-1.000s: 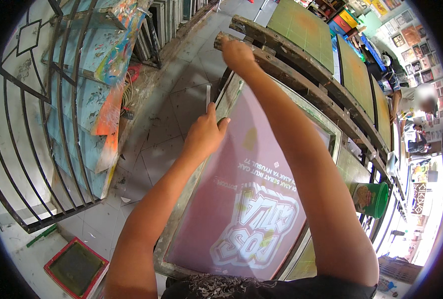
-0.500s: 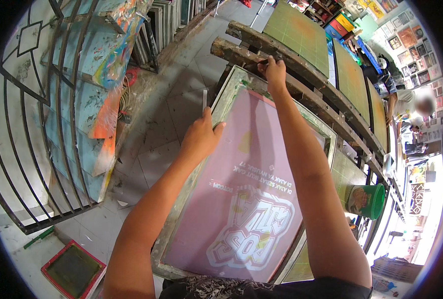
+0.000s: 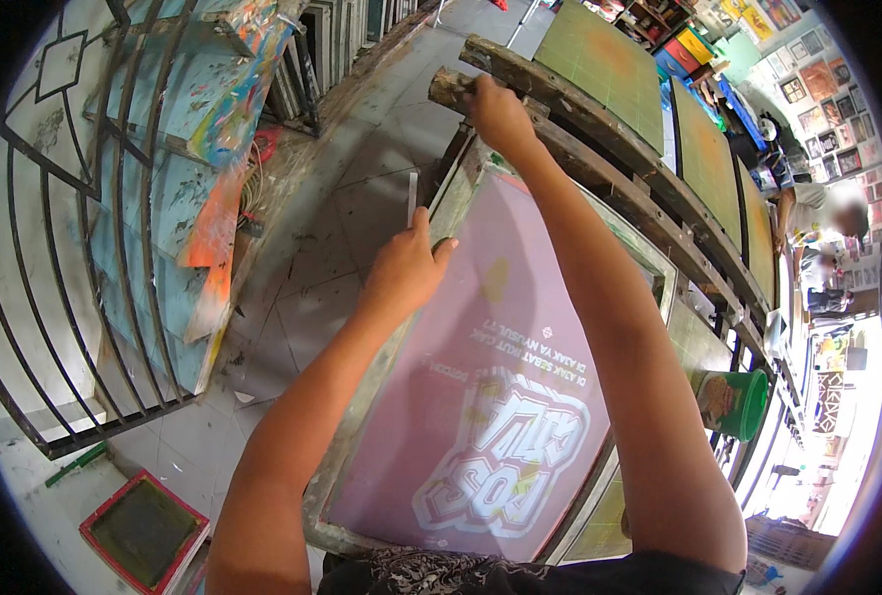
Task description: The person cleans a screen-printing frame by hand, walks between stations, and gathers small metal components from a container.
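Observation:
My left hand (image 3: 406,263) is closed on the left edge of a large printing screen (image 3: 441,436), whose pink mesh shows pale lettering and a graphic. A thin pale strip (image 3: 412,198) juts forward from that hand's index finger; I cannot tell whether it is held. My right hand (image 3: 496,114) is closed at the near wooden rail (image 3: 639,203), close to its left end above the screen's far corner; what its fingers hold is hidden. Behind, green boards (image 3: 600,69) rest along a second dark rail.
A black metal railing (image 3: 24,297) and paint-spattered blue panels (image 3: 133,288) line the left. A small red-framed screen (image 3: 143,526) lies lower left on the tiled floor (image 3: 302,258). A green bucket (image 3: 739,402) stands right. A co-worker (image 3: 808,208) bends over the boards.
My right hand moved rightward along the rail by half a second ago, then back left toward the rail's end. My left hand has stayed on the screen's edge.

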Available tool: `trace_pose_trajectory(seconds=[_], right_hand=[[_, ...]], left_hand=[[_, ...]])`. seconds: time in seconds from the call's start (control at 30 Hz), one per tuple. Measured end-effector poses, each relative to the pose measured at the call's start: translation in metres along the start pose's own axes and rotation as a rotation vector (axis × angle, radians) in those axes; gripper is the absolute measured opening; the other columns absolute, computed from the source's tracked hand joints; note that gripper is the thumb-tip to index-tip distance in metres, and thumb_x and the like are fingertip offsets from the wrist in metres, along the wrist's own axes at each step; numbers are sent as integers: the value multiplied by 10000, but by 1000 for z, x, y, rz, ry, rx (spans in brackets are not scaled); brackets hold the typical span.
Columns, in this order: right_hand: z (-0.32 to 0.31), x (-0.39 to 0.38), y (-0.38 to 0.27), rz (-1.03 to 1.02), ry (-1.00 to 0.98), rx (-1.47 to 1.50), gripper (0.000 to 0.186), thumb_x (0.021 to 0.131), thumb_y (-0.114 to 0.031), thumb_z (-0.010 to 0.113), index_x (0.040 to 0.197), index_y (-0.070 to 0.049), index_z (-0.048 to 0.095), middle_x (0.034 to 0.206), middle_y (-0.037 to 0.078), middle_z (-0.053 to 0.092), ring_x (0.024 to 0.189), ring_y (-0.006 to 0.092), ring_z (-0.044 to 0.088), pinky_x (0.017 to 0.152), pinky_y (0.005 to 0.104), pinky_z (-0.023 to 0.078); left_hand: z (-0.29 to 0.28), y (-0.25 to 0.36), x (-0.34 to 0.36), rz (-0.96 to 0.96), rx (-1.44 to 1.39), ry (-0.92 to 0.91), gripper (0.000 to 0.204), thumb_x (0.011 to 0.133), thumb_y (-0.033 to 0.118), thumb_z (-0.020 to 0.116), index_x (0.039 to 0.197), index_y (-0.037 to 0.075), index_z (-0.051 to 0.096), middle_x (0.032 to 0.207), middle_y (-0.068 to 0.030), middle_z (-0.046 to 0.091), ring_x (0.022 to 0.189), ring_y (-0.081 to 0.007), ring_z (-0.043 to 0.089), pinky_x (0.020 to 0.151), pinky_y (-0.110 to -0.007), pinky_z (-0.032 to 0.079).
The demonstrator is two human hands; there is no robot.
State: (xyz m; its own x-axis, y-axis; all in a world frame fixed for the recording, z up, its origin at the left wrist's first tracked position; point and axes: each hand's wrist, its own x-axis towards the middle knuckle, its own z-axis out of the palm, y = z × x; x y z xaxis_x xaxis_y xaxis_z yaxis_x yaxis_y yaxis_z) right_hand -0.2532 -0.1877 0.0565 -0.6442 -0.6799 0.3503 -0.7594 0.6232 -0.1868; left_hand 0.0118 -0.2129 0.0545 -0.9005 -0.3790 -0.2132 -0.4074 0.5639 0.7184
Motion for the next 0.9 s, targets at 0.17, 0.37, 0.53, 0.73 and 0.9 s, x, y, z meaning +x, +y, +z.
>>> trace_pose_trajectory(seconds=[0.17, 0.37, 0.53, 0.73, 0.9], right_hand=[[16, 10, -23, -252, -299, -215, 236, 941, -200, 446, 1037, -9, 544, 904, 257, 666, 812, 442, 659, 707, 530, 530], [-31, 11, 24, 268, 246, 684, 200, 962, -194, 504, 1048, -15, 534, 809, 139, 663, 653, 241, 642, 638, 376, 537], [-22, -24, 62, 683, 328, 1276, 155, 989, -155, 463, 966, -2, 473, 853, 128, 630, 663, 219, 641, 651, 335, 580], [0, -45, 61, 779, 306, 1333, 199, 991, -154, 460, 861, -7, 425, 831, 141, 600, 720, 237, 659, 661, 345, 584], [-2, -51, 52, 729, 317, 1350, 214, 991, -158, 462, 839, -10, 439, 814, 126, 613, 750, 232, 668, 661, 313, 564]], left_hand=[[5, -5, 3, 25, 34, 12, 620, 933, 373, 538, 1344, -53, 352, 1021, -338, 618, 967, -494, 600, 835, -537, 481], [7, -5, 1, 13, -3, 23, 621, 928, 367, 543, 1344, -52, 351, 1008, -338, 618, 955, -494, 604, 829, -539, 481], [11, -8, 5, 39, 3, 47, 588, 925, 341, 549, 1310, -63, 363, 969, -334, 624, 929, -483, 615, 815, -534, 493], [8, -5, 4, 45, 44, 38, 543, 929, 317, 548, 1268, -70, 374, 933, -324, 632, 896, -475, 626, 790, -527, 509], [4, -4, 2, 25, 17, 17, 571, 930, 321, 541, 1315, -56, 353, 935, -343, 625, 899, -504, 613, 784, -545, 496]])
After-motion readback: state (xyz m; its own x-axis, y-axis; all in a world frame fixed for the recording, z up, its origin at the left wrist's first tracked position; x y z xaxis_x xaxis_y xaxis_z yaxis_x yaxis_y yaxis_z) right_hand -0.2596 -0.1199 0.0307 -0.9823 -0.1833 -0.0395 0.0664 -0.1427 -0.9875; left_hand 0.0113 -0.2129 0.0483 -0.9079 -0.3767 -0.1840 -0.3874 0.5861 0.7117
